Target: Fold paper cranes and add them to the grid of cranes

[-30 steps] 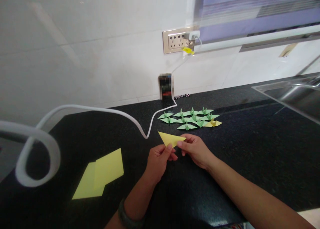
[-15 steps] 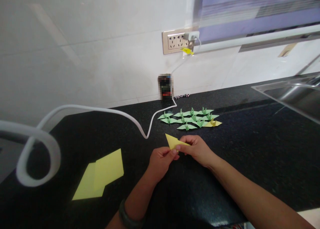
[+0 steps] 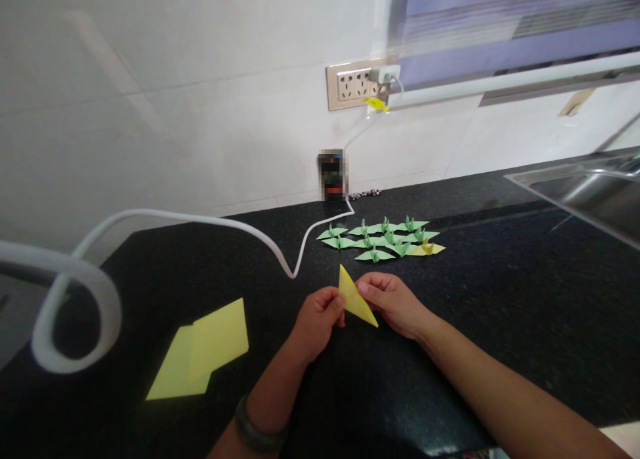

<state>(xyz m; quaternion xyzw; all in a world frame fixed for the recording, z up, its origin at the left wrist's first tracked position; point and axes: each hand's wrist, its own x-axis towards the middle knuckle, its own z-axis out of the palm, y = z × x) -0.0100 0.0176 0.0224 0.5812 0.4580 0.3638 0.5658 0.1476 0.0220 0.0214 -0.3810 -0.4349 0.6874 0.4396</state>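
A yellow piece of origami paper, folded into a triangle, is held up between my hands over the dark counter. My left hand pinches its left edge, thumb on top. On the other side, my right hand has thumb and fingers closed at the upper right edge of the paper. Just beyond the hands sit several green paper cranes in rows, with one yellow paper crane at their right end. Flat yellow paper sheets lie overlapping to the left of my left hand.
A white cable loops across the counter from the left to a blurred-out phone-like object against the wall. Above is a wall socket with a charger. A metal sink lies at the right.
The folded yellow paper has been turned in my hands, so its long edge now slopes down to the right. My right hand's fingers have shifted along its edge. The cranes and sheets stay put.
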